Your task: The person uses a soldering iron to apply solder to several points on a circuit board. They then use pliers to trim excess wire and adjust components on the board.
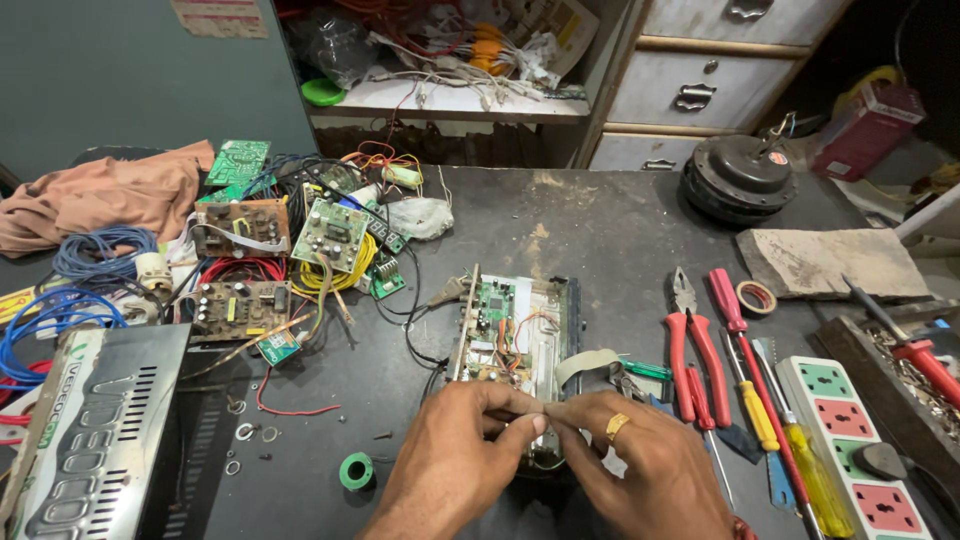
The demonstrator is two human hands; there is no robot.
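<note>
Grey and flat, a ribbon cable (585, 364) arcs from the right side of an opened metal device chassis with a green circuit board inside (510, 335) down to the two hands at the near edge of the dark worktable (580, 225). The left hand (455, 455) and the right hand (645, 465), which wears a gold ring, meet fingertip to fingertip just in front of the chassis. Both pinch the cable's near end between thumb and forefinger, so the cable's end sits right at the point where the two grips touch, while its loop rises away toward the chassis.

Just right of the right hand lie red-handled pliers (690, 340), a red-handled screwdriver (735, 325) and a yellow-handled screwdriver (760, 415), with a white power strip with green and pink sockets (850, 440) beyond them. A small green tape roll (355, 470) rests on the table near the left hand. Further left sit a perforated silver metal cover (95, 430), loose brown and green circuit boards (280, 240) and coils of blue wire (60, 300). A round black motor housing (740, 175) stands at the far right corner.
</note>
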